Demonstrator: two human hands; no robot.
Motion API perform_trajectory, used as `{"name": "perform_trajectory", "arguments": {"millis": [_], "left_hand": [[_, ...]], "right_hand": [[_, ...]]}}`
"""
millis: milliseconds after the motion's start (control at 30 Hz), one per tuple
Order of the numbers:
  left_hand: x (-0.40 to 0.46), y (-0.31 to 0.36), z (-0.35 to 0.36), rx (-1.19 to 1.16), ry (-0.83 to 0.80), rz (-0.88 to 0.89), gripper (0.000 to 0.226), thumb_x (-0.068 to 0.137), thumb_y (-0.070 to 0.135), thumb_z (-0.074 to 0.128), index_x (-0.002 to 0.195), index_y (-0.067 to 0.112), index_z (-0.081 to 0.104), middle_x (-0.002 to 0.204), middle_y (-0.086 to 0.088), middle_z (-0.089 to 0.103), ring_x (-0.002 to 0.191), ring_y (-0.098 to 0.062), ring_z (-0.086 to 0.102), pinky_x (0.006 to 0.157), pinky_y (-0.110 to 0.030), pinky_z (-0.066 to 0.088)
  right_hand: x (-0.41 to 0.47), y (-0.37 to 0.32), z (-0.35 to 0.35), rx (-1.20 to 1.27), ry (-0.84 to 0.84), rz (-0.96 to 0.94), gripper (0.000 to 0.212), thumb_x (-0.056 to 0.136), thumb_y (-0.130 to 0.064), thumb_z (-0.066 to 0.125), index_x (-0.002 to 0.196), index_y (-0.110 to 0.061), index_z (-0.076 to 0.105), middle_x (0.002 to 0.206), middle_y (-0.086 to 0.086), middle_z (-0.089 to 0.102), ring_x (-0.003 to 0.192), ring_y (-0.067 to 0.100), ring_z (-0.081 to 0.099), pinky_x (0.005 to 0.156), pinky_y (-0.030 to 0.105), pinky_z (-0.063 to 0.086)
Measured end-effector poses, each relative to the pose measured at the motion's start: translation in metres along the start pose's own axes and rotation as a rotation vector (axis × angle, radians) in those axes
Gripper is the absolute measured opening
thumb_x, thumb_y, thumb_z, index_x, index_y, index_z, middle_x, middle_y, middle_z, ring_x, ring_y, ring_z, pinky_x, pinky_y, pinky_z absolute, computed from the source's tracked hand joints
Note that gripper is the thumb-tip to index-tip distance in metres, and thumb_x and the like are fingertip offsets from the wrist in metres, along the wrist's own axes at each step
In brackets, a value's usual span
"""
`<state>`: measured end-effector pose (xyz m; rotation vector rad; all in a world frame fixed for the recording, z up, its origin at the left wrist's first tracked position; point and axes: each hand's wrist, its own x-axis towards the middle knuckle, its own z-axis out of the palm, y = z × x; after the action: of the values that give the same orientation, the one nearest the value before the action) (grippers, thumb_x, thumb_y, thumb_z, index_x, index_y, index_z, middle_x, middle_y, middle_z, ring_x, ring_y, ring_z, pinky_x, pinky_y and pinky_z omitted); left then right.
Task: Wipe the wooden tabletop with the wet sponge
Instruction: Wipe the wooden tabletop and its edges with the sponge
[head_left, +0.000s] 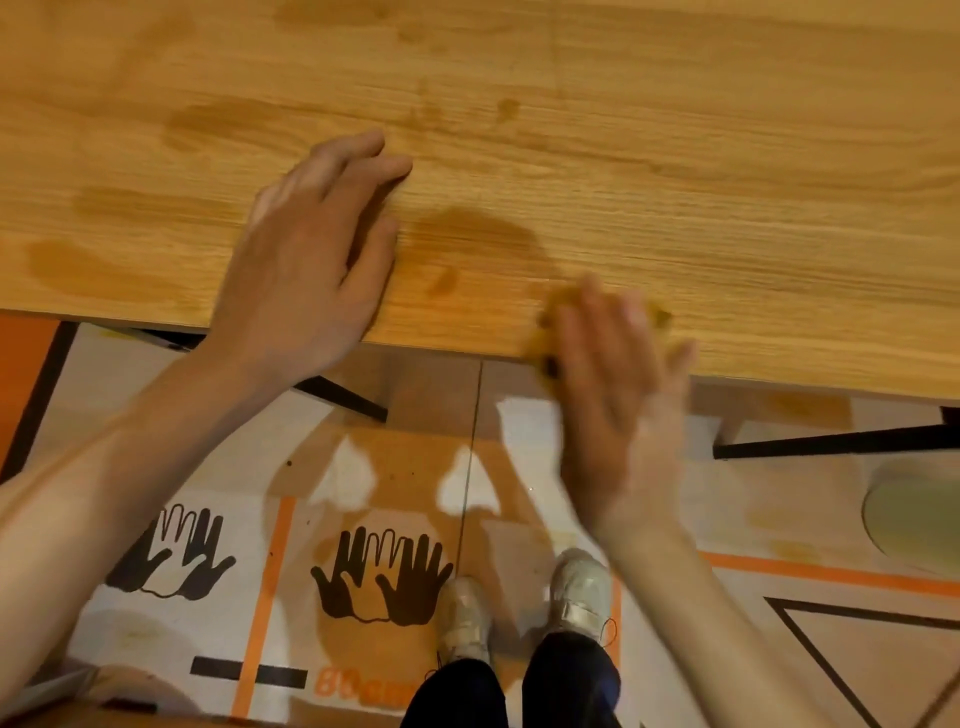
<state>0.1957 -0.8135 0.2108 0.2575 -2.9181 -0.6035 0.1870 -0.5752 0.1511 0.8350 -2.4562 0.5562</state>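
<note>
I see a light oak-grain wooden counter (675, 156) filling the far half of the view, with darker wet patches (478, 234) spread over its left and middle areas. The left hand (306, 260) lies palm-down on the counter near its near edge, fingers (358, 150) straight and together, holding nothing. The right hand (618, 395) is blurred; it sits at the near edge of the counter, right of the left hand and apart from it, fingers fairly straight and pressing down on a yellow-brown wet sponge (660, 317). Only small bits of the sponge show past the fingertips and at the thumb side, so I cannot tell its full shape. The sponge lies on the counter right at the near edge, just right of the largest wet patch. Below the counter edge I note a printed floor mat (363, 582) with dark hand outlines and orange lines, black counter legs (831, 441), and two pale shoes (582, 597).
</note>
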Motion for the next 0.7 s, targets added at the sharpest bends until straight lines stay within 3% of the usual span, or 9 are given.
{"name": "perform_trajectory", "arguments": {"millis": [67,167,300,400,500,700], "left_hand": [[-0.002,0.001,0.0,-0.01,0.0,-0.019,0.042,0.108,0.029,0.037,0.149,0.02,0.043,0.16,0.001,0.033,0.146,-0.021,0.034,0.118,-0.043,0.022],[-0.002,0.002,-0.003,-0.079,0.006,-0.044,0.042,0.108,0.028,0.04,0.148,0.02,0.045,0.16,0.003,0.033,0.147,-0.019,0.032,0.12,-0.044,0.024],[-0.002,-0.013,-0.016,-0.106,0.028,-0.062,0.041,0.107,0.027,0.04,0.146,0.019,0.048,0.157,0.002,0.038,0.144,-0.02,0.037,0.118,-0.048,0.03],[-0.001,-0.04,-0.031,-0.059,0.07,-0.11,0.041,0.106,0.028,0.042,0.146,0.019,0.049,0.157,0.001,0.04,0.146,-0.02,0.035,0.119,-0.051,0.029],[-0.005,-0.059,-0.037,-0.021,0.089,-0.163,0.042,0.106,0.028,0.042,0.147,0.017,0.048,0.158,0.0,0.039,0.148,-0.019,0.033,0.121,-0.04,0.022],[-0.011,-0.058,-0.027,-0.007,0.109,-0.178,0.041,0.106,0.021,0.043,0.145,0.01,0.048,0.155,-0.008,0.042,0.145,-0.025,0.035,0.117,-0.039,0.025]], "right_hand": [[-0.013,0.042,-0.03,-0.059,0.005,0.156,0.06,0.091,0.008,0.05,0.145,-0.003,0.027,0.153,0.01,0.027,0.15,0.022,0.008,0.121,0.049,-0.001],[-0.004,0.022,-0.039,0.026,0.03,0.342,0.05,0.093,0.008,0.045,0.142,0.005,0.035,0.151,0.017,0.032,0.144,0.034,0.021,0.119,0.056,0.005],[0.022,-0.057,-0.017,0.221,-0.195,0.049,0.068,0.077,0.02,0.06,0.14,0.0,0.043,0.15,0.014,0.037,0.144,0.03,0.024,0.123,0.043,0.006],[0.039,-0.063,-0.019,0.249,-0.395,-0.112,0.061,0.085,0.013,0.048,0.143,-0.005,0.041,0.152,0.011,0.036,0.146,0.029,0.024,0.122,0.045,0.013],[0.052,-0.052,-0.037,0.323,-0.561,-0.188,0.057,0.088,0.005,0.033,0.144,-0.005,0.039,0.154,0.01,0.033,0.147,0.03,0.019,0.121,0.049,0.014],[0.099,-0.069,-0.019,0.323,-0.686,-0.124,0.05,0.101,-0.009,0.041,0.149,-0.005,0.029,0.158,0.009,0.023,0.15,0.023,0.009,0.123,0.041,0.004]]}}
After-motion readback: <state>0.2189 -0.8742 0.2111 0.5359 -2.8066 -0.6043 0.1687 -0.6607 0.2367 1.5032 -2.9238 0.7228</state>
